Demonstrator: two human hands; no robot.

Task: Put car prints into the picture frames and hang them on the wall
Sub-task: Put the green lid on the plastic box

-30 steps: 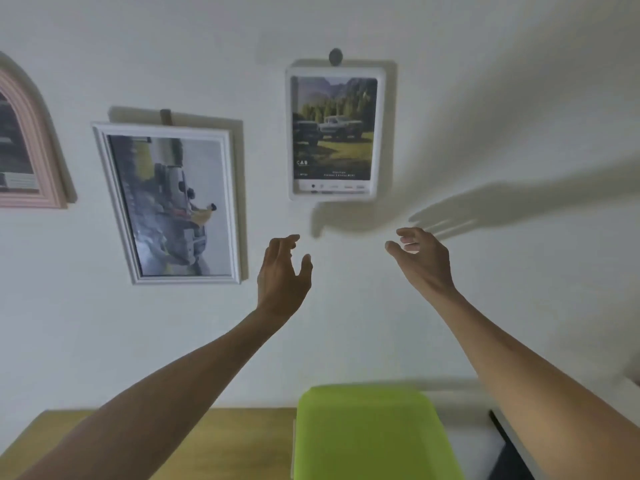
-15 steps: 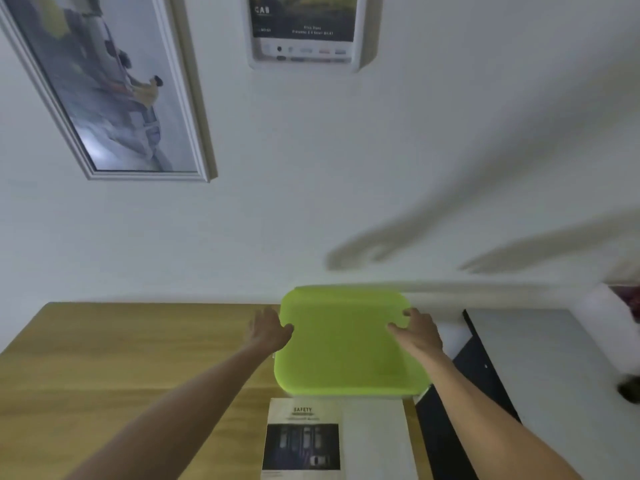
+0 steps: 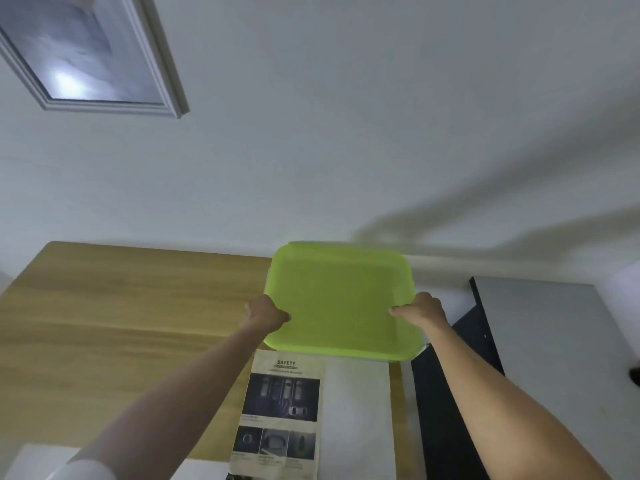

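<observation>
Since a moment ago our hands have dropped from the wall to the lime-green tray (image 3: 341, 299), and now we've got it gripped on both sides. Far left, up on the white wall (image 3: 346, 116), a white-framed picture (image 3: 86, 53) hangs, its print too blurred to read. Below it runs the wooden table (image 3: 121, 306). Our left hand (image 3: 265, 313) is curled round the tray's left edge, thumb on top. Nearer us than the tray lies a car print (image 3: 282, 414) headed "SAFETY", flat on the table, its far edge just under the tray's near rim. A plain white sheet (image 3: 356, 420) sits just right of it, touching. Our right hand (image 3: 420, 311) clamps the tray's right edge, fingers wrapped under. Whether the tray is lifted or resting, we cannot tell. Rightmost, a dark panel (image 3: 446, 393) and a grey surface (image 3: 554, 358).
</observation>
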